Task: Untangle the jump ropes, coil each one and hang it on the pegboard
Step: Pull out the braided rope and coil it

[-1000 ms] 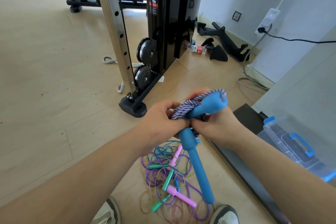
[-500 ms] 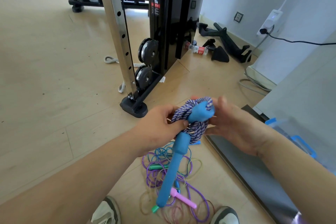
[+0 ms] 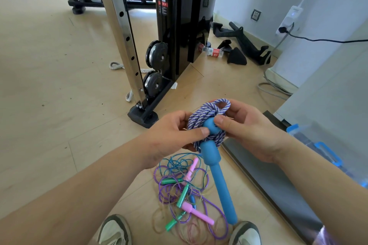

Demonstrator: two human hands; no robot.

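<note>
Hands [image 3: 209, 133] grip coiled rope [image 3: 207, 117] over wood floor [image 3: 49, 85] beside gym rack [image 3: 123, 32].

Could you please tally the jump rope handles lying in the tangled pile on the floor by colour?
Pink handles: 2
Green handles: 3
Blue handle: 1
Total: 6

— Where's the braided rope?
— The purple-and-white rope [image 3: 207, 117] is wound into a tight coil, and its blue handle [image 3: 218, 175] hangs down from the coil.
— And the rest?
— A tangled pile [image 3: 185, 195] of thin ropes with pink and green handles lies on the floor below that coil.
</note>
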